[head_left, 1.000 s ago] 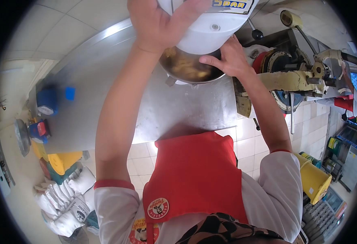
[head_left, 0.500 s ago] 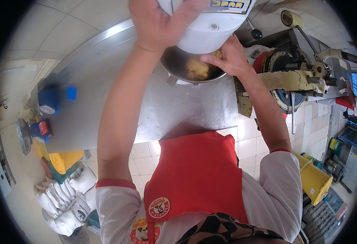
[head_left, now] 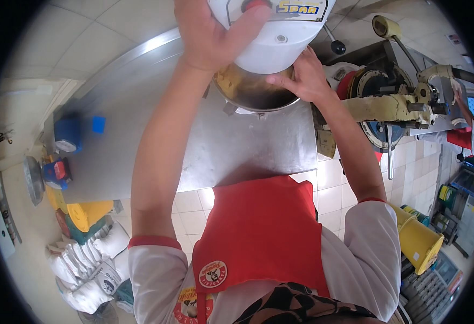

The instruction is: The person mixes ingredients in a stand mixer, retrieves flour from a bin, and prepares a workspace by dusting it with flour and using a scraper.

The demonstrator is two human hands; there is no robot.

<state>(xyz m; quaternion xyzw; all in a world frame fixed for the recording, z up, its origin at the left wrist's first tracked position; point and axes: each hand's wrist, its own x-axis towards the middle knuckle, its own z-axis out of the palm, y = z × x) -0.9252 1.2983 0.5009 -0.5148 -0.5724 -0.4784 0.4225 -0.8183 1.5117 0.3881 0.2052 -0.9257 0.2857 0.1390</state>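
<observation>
A white stand mixer [head_left: 280,46] stands at the far edge of the steel table. My left hand [head_left: 204,35] lies against the left side of its head, thumb stretched onto a red button [head_left: 256,5]; its fingertips are cut off by the upper edge. Under the head sits a metal mixing bowl [head_left: 264,107] holding a yellow, dough-like mass [head_left: 230,81], blurred by motion. My right hand [head_left: 310,78] grips the bowl's right rim, thumb over the inside and fingers along the outer side, partly behind the mixer head. The beater is hidden.
The steel table [head_left: 167,146] carries a blue container [head_left: 67,135] and a blue cup [head_left: 98,125] at left. An old cream-coloured machine [head_left: 383,105] with levers stands close on the right. White sacks [head_left: 94,270] lie lower left; a yellow bin [head_left: 421,245] stands lower right.
The yellow mass has shifted from the bowl's middle to its left side. The red button under my left thumb now shows. Both hands keep their places; the view has tilted slightly.
</observation>
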